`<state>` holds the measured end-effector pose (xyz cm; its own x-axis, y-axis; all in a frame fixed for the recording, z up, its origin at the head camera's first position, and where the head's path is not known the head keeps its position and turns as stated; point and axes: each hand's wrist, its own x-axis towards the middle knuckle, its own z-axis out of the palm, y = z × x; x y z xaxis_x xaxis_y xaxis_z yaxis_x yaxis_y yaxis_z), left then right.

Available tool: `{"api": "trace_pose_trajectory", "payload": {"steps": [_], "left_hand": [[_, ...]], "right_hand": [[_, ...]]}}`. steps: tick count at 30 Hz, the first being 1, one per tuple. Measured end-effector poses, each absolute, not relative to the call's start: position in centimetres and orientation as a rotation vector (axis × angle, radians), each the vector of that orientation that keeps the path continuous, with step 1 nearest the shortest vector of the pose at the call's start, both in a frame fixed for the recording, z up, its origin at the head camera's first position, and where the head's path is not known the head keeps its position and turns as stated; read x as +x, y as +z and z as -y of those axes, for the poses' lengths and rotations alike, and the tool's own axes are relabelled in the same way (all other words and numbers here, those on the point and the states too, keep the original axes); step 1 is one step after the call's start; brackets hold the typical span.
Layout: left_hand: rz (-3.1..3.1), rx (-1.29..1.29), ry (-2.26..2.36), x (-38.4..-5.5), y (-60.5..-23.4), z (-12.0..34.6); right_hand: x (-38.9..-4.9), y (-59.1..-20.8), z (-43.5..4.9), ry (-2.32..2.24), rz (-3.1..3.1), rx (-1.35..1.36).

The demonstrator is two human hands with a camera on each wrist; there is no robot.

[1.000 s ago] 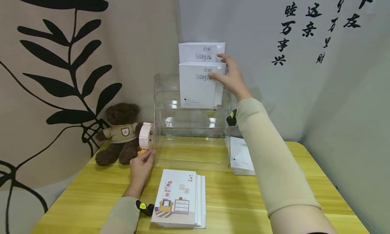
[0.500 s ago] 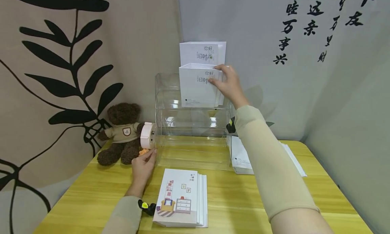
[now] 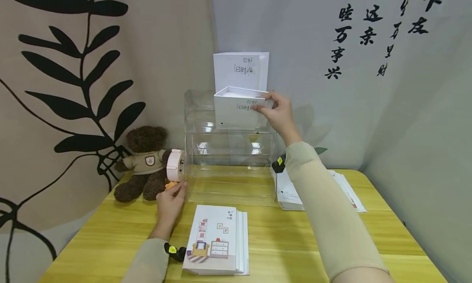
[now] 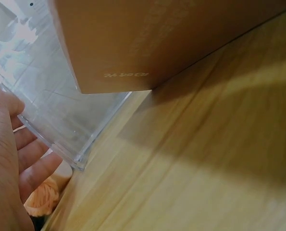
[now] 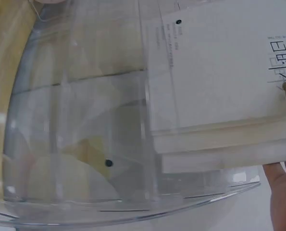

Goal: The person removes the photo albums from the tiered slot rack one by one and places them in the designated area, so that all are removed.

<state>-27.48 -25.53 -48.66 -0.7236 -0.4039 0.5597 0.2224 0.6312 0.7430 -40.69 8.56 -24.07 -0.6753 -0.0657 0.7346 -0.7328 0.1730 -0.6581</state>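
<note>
Currently | right hand [image 3: 281, 114] pinches front white box [image 3: 232, 114], lying to its left | left hand [image 3: 170, 203] grips clear rack [image 3: 231, 152]

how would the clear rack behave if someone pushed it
The clear rack looks like thin, see-through plastic, so it is probably light for its size. Its straight edges suggest fairly stiff walls. It may tip, since it stands tall and the rear white book rises above its top, though the left hand pinching its edge could steady it.

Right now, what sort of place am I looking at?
Indoors, probably a home desk corner or a staged display, judging by the wood-grain table, seated teddy bear and clear tiered rack.
</note>
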Motion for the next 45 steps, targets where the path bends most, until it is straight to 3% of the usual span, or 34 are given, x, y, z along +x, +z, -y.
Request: {"api": "trace_pose_trajectory", "payload": {"steps": [6,15,40,45], "left_hand": [[2.119,0.14,-1.1,-27.4,-48.9,25.6],[2.102,0.12,-1.089,-27.4,-49.0,25.9],[2.09,0.063,-1.031,-27.7,-48.8,25.8],[2.094,0.07,-1.034,-27.8,-48.6,25.8]], "right_hand": [[-39.5,-25.5,-8.4,1.607,1.742,0.828],[-37.4,-22.9,-7.9,1.751,1.673,0.788],[-34.7,-21.2,-4.8,1.437,1.46,1.01],[-31.9,-22.9,-5.3,1.652,1.354,0.948]]}}
